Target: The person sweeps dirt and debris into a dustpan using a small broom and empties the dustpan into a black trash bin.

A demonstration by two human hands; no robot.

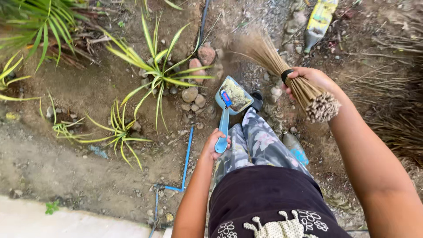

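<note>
A head-worn camera looks straight down at a person standing on bare garden soil, and much of the body is cut off: only the two forearms, a dark shirt with pale flower prints at the near edge, and floral-print trousers show, while the feet are mostly hidden under the legs. The far tips of the stick broom [282, 72] blur into the ground, and a yellow plastic bottle [318, 22] at the far right edge is partly out of frame and hard to make out. Another small bottle [295, 147] lies half hidden beside the right leg. The ground is dry brown dirt scattered with pebbles and a few reddish and grey stones [198, 66]. Striped green-and-yellow plants [158, 72] grow at the far left and centre, a thin blue pipe [188, 154] runs across the soil near the left forearm, a pale concrete edge [66, 220] fills the near left corner, and dry grass lies at the right. The left hand [215, 145] has its fingers curled tightly round the near end of the handle of a blue dustpan [232, 96], whose tray sits far of the hand, just in front of the legs, filled with pale sandy debris. The right hand [310, 81] is clenched round the bundled sticks of the broom just below its black band, with the cut stick ends poking toward the camera and the bristles fanned out toward the stones.
</note>
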